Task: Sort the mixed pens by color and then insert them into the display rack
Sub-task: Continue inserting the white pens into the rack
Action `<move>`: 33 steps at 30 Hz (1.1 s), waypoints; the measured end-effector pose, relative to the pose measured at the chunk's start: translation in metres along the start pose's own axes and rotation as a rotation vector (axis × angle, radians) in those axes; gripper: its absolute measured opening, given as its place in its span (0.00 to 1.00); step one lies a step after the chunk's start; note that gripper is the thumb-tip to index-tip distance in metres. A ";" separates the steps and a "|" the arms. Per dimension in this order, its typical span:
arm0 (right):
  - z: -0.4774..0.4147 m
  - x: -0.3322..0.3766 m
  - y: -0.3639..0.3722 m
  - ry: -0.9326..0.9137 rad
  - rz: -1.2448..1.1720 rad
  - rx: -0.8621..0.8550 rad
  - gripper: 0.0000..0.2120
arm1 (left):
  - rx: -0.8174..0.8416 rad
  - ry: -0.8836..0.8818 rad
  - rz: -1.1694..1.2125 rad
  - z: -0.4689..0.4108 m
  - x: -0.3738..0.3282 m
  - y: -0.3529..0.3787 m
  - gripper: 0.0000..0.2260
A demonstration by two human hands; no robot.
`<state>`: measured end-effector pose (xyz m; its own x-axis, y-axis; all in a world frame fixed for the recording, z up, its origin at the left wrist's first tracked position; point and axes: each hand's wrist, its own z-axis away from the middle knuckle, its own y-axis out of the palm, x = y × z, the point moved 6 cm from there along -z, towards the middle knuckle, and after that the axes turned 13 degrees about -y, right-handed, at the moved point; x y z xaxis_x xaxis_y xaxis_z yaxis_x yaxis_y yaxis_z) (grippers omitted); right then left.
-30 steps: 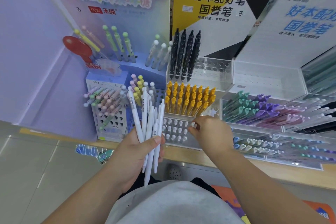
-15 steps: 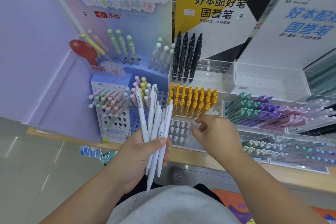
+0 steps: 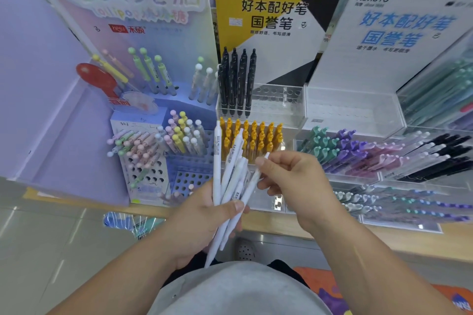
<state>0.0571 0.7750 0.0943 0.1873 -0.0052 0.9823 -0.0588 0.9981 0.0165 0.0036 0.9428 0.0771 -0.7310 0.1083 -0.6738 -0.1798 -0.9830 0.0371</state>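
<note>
My left hand (image 3: 197, 222) grips a fanned bundle of several white pens (image 3: 225, 176), tips pointing down toward my body. My right hand (image 3: 294, 184) pinches the upper end of one white pen (image 3: 253, 181) at the right side of the bundle. Both hands hover in front of the clear display rack (image 3: 271, 107), whose upper tier holds black pens (image 3: 236, 82) and middle tier holds yellow pens (image 3: 252, 138). My hands hide the rack's lowest tier.
A pastel lollipop-pen stand (image 3: 163, 146) sits to the left. Trays of teal, purple, pink and black pens (image 3: 384, 156) lie to the right. An empty clear holder (image 3: 353, 110) stands behind them. The wooden shelf edge (image 3: 384, 240) runs below; floor tiles lie at left.
My right hand has left the rack's lower tier and moved back to the bundle, where it now pinches one white pen. The left hand with the bundle rose slightly.
</note>
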 end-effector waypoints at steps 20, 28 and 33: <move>-0.002 -0.022 -0.029 -0.435 0.689 0.001 0.09 | -0.108 0.036 0.389 -0.001 0.014 -0.035 0.19; -0.006 -0.042 -0.016 -0.489 0.801 0.082 0.09 | -0.102 0.017 0.402 0.000 0.019 -0.040 0.21; -0.011 -0.046 -0.006 -0.510 0.829 0.128 0.07 | -0.103 0.017 0.397 -0.002 0.019 -0.042 0.21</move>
<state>0.0593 0.7696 0.0472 -0.4058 0.6389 0.6536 -0.0917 0.6831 -0.7246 -0.0013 0.9861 0.0619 -0.7191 -0.2840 -0.6342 0.1815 -0.9578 0.2231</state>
